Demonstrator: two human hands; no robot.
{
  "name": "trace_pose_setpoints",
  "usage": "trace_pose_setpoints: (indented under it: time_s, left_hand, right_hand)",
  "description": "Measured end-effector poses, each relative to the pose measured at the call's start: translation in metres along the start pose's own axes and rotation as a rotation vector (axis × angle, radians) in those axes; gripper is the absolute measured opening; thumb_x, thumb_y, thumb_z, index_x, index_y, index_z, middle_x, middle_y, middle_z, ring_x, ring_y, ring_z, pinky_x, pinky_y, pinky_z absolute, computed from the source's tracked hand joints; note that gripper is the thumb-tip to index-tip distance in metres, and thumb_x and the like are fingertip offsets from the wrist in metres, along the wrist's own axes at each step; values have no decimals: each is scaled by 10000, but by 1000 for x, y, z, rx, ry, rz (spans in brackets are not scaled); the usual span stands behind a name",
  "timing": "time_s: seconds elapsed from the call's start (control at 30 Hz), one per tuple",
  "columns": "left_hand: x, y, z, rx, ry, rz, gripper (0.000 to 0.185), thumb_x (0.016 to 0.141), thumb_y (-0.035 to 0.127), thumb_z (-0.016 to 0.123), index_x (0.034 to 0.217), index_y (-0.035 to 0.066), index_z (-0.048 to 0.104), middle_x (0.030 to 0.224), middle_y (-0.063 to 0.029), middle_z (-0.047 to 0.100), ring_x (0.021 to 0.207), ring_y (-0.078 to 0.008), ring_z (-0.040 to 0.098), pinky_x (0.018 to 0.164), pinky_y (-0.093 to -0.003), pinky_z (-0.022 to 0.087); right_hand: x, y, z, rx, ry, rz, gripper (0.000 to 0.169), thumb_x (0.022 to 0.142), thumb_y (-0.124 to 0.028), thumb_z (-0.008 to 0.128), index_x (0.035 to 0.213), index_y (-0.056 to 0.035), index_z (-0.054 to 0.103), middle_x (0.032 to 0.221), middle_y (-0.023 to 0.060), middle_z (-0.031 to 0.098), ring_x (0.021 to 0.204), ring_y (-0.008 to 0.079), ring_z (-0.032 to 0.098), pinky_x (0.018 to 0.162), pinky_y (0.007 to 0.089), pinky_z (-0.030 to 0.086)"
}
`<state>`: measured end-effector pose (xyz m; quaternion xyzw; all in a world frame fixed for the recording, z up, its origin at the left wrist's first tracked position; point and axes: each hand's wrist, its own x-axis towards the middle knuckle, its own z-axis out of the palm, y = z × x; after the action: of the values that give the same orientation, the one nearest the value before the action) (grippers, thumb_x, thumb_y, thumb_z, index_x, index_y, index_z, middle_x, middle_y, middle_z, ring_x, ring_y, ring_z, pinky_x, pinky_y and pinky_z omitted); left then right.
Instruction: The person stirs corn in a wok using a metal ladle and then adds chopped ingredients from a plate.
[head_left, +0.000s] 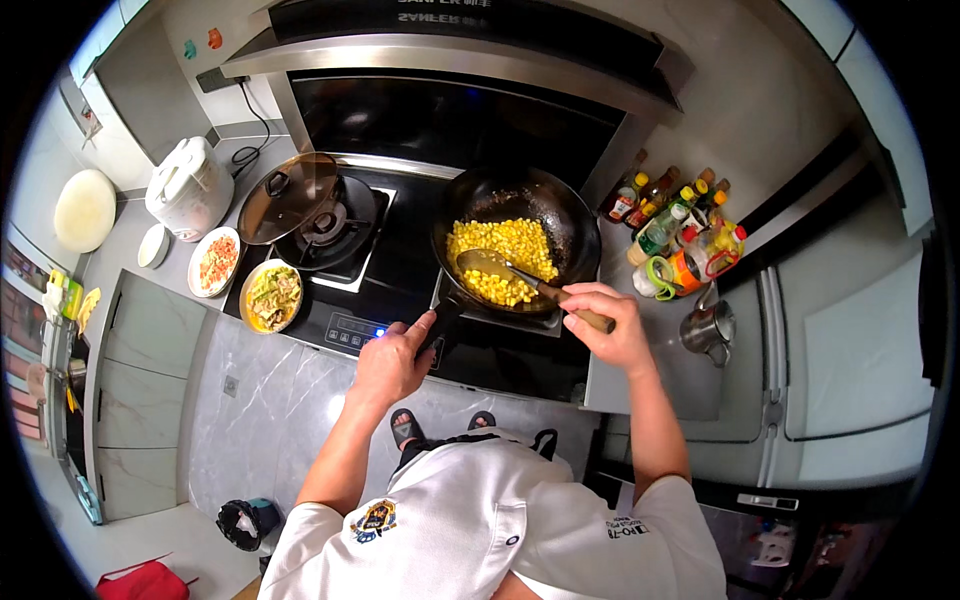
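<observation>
A dark wok (574, 225) sits on the right burner of the black glass cooktop (495, 367). Yellow corn kernels (510, 238) lie heaped in its lower left part. My left hand (394, 356) grips the wok's black handle (442, 322), index finger stretched along it. With my right hand (604, 322) I hold the wooden handle of a metal spatula (484, 262). Its blade rests in the corn, with some kernels in front of it and some behind. The underside of the blade is hidden.
Left of the wok, a glass lid (289, 202) leans over the other burner (326, 225). Near it stand a bowl of cooked vegetables (271, 294), a plate of chopped red and pale food (215, 262) and a rice cooker (191, 187). Several seasoning bottles (660, 210) and a metal pitcher (705, 330) stand right.
</observation>
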<state>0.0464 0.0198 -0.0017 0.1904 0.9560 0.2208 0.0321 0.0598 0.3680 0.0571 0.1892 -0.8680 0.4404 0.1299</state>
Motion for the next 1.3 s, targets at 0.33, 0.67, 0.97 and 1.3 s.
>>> trace_pose_setpoints:
  time_s: [0.33,0.67,0.97,1.3]
  left_hand:
    - [-10,15,9,92,5,-69,671,896,244,715,1522,230,473,993,-184,690,849,-386,698,749,-480,577]
    - [-10,22,3,102,-44,-105,701,895,222,724,1543,237,456,968,-191,668,857,-399,691,772,-477,571]
    - [-10,4,1,17,-90,24,721,904,239,712,1560,164,423,1018,-236,663,884,-431,682,796,-493,571]
    - [-4,-15,0,13,-181,168,817,905,306,702,1594,92,319,1054,-274,652,829,-430,683,734,-506,573]
  right_hand:
    - [33,63,7,-225,286,-73,180,829,-43,758,1009,-58,760,1163,212,719,993,349,735,853,396,587]
    - [1,47,41,-237,166,-136,194,811,9,761,997,-34,722,1148,188,675,985,388,706,827,397,593]
    - [-45,-21,16,-110,94,-40,193,802,-10,783,991,-36,764,1182,191,702,942,305,747,811,372,595]
    - [18,24,62,-285,335,27,197,828,-17,767,1019,-64,755,1146,204,711,969,355,733,817,377,594]
